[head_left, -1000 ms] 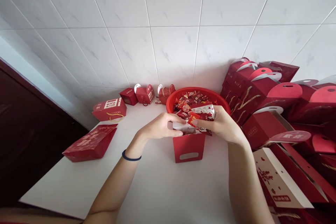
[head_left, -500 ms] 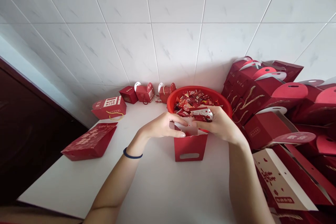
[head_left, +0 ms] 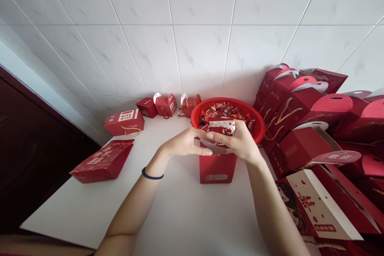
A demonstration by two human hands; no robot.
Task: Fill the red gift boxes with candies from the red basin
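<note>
A small red gift box point(head_left: 216, 167) stands open on the white table point(head_left: 186, 216) in front of me. My left hand point(head_left: 184, 143) pinches the box's left upper flap with closed fingers. My right hand point(head_left: 238, 141) is curled over the box's opening and grips a white-and-red patterned packet point(head_left: 222, 126), with a few small red sweets against it. Just behind the hands sits a red bowl point(head_left: 258, 122) heaped with wrapped red sweets point(head_left: 220, 112).
A large heap of red gift boxes point(head_left: 303, 104) and flat box blanks point(head_left: 318, 204) fills the right side. At the left lie a red paper bag point(head_left: 103, 162) and a red box with gold cord point(head_left: 124, 122). Small red boxes point(head_left: 165, 106) line the tiled wall.
My right hand has moved left with the patterned packet, from the bowl's front edge to directly over the box's opening. My left hand has stayed on the flap.
</note>
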